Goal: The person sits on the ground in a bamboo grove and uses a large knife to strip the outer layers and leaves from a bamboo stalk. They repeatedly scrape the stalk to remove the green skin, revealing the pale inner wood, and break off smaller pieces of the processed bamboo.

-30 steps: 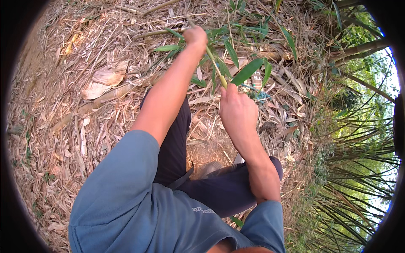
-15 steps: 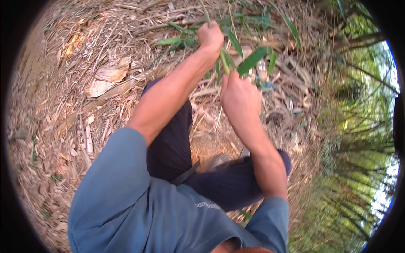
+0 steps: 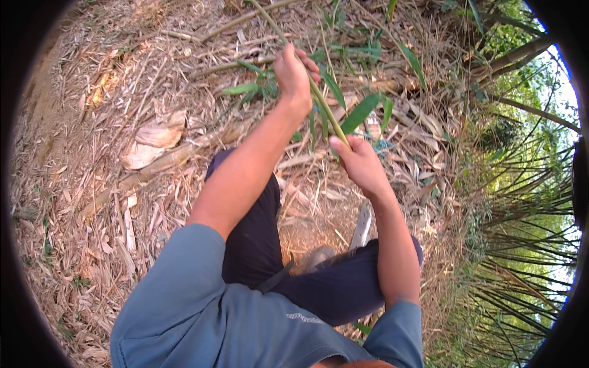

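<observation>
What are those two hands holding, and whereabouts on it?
A thin green bamboo stem. The left hand grips it higher up, near the leafy part; the right hand grips its lower end.

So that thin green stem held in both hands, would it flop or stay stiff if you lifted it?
The green stem probably stays fairly stiff: it runs nearly straight between the left hand and right hand. It looks slender, so likely light. Its leaves would probably flutter.
</observation>
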The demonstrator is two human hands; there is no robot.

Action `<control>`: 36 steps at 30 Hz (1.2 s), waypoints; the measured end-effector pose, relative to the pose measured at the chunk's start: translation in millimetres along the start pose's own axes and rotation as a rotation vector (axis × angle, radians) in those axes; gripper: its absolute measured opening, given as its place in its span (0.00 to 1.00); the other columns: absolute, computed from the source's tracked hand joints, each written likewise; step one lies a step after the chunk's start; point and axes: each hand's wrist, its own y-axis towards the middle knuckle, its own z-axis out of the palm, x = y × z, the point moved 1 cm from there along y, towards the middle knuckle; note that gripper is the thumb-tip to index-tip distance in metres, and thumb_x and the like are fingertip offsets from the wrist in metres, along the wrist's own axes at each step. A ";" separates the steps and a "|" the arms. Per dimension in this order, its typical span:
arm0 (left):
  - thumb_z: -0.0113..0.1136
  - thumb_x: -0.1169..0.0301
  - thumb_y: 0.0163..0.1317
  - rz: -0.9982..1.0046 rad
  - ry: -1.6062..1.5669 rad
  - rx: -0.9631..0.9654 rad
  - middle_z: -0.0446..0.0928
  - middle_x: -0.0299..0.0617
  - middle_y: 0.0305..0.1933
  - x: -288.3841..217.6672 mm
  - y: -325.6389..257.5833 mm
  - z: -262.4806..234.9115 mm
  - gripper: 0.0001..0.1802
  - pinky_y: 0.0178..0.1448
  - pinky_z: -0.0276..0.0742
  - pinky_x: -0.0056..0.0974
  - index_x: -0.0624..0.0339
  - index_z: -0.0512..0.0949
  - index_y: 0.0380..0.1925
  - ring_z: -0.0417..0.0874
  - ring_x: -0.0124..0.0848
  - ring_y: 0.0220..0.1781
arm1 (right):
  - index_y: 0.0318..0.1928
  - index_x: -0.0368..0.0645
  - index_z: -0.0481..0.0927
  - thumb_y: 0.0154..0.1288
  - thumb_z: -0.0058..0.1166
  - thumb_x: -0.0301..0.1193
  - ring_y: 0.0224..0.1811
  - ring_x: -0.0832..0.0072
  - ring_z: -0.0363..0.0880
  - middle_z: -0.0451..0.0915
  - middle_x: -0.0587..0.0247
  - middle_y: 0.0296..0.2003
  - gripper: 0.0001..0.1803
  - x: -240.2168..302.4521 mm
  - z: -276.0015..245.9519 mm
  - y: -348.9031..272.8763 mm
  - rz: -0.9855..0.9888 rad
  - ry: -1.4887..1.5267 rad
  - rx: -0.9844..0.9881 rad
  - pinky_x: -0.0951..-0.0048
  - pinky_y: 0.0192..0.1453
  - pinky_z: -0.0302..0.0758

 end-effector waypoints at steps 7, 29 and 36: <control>0.43 0.58 0.76 0.373 0.251 0.505 0.82 0.44 0.33 -13.0 -74.8 24.5 0.18 0.39 0.81 0.37 0.62 0.74 0.42 0.85 0.32 0.34 | 0.35 0.34 0.86 0.58 0.63 0.44 0.32 0.50 0.85 0.83 0.40 0.27 0.22 -57.5 -41.3 36.2 0.115 -0.448 -0.282 0.56 0.41 0.80; 0.49 0.60 0.76 0.032 0.486 0.187 0.84 0.43 0.33 -6.7 31.4 -11.6 0.16 0.34 0.78 0.32 0.63 0.77 0.45 0.85 0.29 0.31 | 0.51 0.37 0.78 0.78 0.48 0.44 0.22 0.83 0.61 0.66 0.76 0.23 0.20 -11.6 -36.7 10.6 -0.056 0.184 0.109 0.74 0.25 0.62; 0.45 0.60 0.74 -0.168 0.395 0.035 0.80 0.43 0.27 25.3 37.6 -11.0 0.17 0.30 0.75 0.34 0.63 0.75 0.47 0.80 0.29 0.24 | 0.56 0.38 0.76 0.81 0.43 0.36 0.19 0.91 0.54 0.62 0.80 0.22 0.16 4.2 -11.8 -5.5 -0.011 0.517 0.167 0.85 0.20 0.51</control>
